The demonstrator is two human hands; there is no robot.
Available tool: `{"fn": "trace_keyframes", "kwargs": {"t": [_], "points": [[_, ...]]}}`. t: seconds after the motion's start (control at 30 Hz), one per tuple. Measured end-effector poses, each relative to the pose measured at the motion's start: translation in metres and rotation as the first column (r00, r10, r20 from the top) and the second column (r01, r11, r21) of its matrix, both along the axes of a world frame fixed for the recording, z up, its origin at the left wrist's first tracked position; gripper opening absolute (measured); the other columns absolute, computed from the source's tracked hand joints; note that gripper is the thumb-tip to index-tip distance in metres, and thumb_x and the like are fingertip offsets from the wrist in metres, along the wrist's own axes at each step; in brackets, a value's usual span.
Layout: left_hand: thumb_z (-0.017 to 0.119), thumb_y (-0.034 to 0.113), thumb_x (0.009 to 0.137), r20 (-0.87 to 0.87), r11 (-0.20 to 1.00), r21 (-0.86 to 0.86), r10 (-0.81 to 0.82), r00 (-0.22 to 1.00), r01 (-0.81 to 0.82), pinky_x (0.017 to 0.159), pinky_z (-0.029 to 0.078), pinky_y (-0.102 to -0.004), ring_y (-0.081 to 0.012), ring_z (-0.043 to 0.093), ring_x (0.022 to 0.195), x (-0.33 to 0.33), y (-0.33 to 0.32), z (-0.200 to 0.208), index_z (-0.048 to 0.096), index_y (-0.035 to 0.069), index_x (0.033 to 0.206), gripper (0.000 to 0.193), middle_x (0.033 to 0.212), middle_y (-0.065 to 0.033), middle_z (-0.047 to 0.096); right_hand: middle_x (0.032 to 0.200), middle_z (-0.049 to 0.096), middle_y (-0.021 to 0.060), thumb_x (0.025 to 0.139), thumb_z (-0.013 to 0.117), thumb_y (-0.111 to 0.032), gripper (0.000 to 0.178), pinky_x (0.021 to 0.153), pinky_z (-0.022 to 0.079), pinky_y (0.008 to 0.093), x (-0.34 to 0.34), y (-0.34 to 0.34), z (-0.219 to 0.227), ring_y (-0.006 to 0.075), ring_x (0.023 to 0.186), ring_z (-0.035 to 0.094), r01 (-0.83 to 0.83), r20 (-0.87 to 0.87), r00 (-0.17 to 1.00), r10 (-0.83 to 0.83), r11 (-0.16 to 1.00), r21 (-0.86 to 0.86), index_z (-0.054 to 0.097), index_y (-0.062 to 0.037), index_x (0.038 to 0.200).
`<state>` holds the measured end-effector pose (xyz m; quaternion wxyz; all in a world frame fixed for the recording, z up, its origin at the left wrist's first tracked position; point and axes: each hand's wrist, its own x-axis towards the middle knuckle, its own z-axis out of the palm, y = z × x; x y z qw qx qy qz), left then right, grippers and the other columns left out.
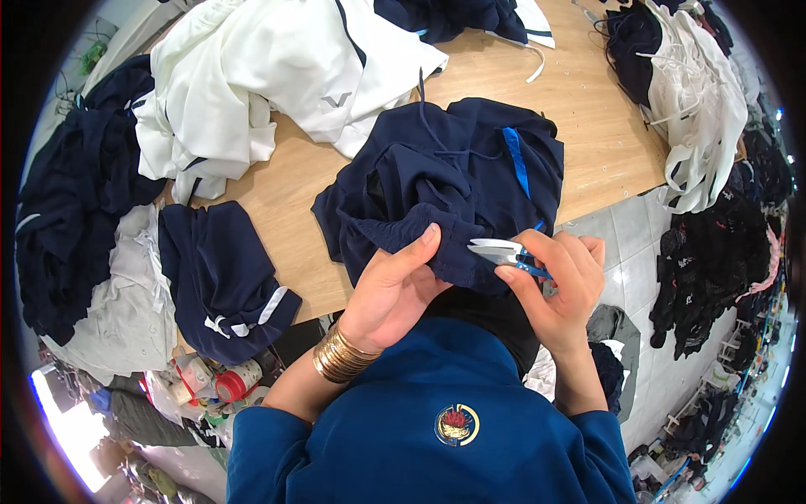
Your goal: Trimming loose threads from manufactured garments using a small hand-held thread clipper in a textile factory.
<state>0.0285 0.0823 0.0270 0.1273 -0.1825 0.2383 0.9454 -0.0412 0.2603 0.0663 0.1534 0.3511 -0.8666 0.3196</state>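
A navy garment (pixel 411 181) with a drawstring and a bright blue strip lies bunched at the table's near edge. My left hand (pixel 399 286) grips its gathered waistband, thumb on top and fingers underneath. In my right hand (pixel 558 281) is a pair of thread snips (pixel 504 249) with silvery blades and blue handles. The blades point left and lie against the waistband, just right of my left thumb. Whether a thread sits between them is too small to tell.
White garments (pixel 252 76) are heaped at the far left, beside dark clothes (pixel 75 210). A folded navy piece (pixel 222 277) hangs over the near left edge of the wooden table (pixel 600 126). White garments with cords (pixel 697 101) drape off the right end. Black clothes (pixel 705 269) lie beyond the tiled floor.
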Motion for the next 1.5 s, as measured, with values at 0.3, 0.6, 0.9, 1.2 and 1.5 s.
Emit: {"fn": "trace_keyframes", "kwargs": {"t": [0.3,0.6,0.9,1.2,1.5], "points": [[0.051,0.027,0.093,0.018,0.999,-0.021,-0.03,0.999,0.031,0.087,0.044,-0.032,-0.0136,0.058,0.099,-0.003,0.002,0.008,0.056,0.008,0.111,0.026,0.107,-0.004,0.062,0.06,0.045,-0.0034,0.067,0.075,-0.031,0.027,0.06,0.026,0.0302,0.002,0.0,0.002,0.0137,0.052,0.043,0.004,-0.025,1.0,-0.002,0.998,0.059,0.064,-0.0124,0.084],[0.053,0.024,0.092,0.003,0.998,-0.068,-0.001,1.0,0.001,0.088,0.043,-0.0326,-0.0137,0.056,0.1,-0.003,0.004,0.011,0.056,0.008,0.111,0.025,0.107,-0.0048,0.061,0.061,0.047,-0.0035,0.067,0.075,-0.03,0.027,0.059,0.026,0.0301,0.004,0.0,0.0,0.0134,0.053,0.043,0.034,-0.034,0.999,-0.033,0.998,0.048,0.064,-0.0126,0.084],[0.057,0.02,0.09,0.023,0.996,-0.088,0.036,0.999,-0.034,0.088,0.043,-0.0336,-0.0144,0.057,0.098,-0.003,0.006,0.011,0.057,0.007,0.106,0.021,0.104,-0.0049,0.061,0.061,0.047,-0.0035,0.067,0.075,-0.029,0.027,0.06,0.026,0.03,0.003,-0.002,0.002,0.0135,0.053,0.043,0.026,-0.038,0.999,-0.024,0.999,0.041,0.064,-0.0122,0.085],[0.058,0.02,0.089,0.034,0.999,-0.05,0.022,0.999,-0.02,0.09,0.041,-0.0332,-0.0143,0.056,0.099,-0.003,0.007,0.007,0.058,0.007,0.107,0.022,0.104,-0.0046,0.061,0.06,0.045,-0.0035,0.068,0.075,-0.028,0.026,0.059,0.026,0.0299,0.006,-0.002,0.0,0.0135,0.051,0.042,0.028,0.047,0.999,-0.028,1.0,0.003,0.064,-0.0112,0.085],[0.056,0.022,0.091,0.005,0.999,-0.035,0.007,1.0,-0.007,0.091,0.041,-0.0333,-0.0145,0.055,0.1,-0.003,0.009,0.005,0.058,0.006,0.107,0.022,0.106,-0.005,0.061,0.061,0.046,-0.003,0.068,0.075,-0.027,0.027,0.059,0.026,0.0297,0.008,-0.002,-0.001,0.0139,0.052,0.043,0.057,-0.041,0.998,-0.056,0.998,0.026,0.064,-0.0107,0.086]]}}
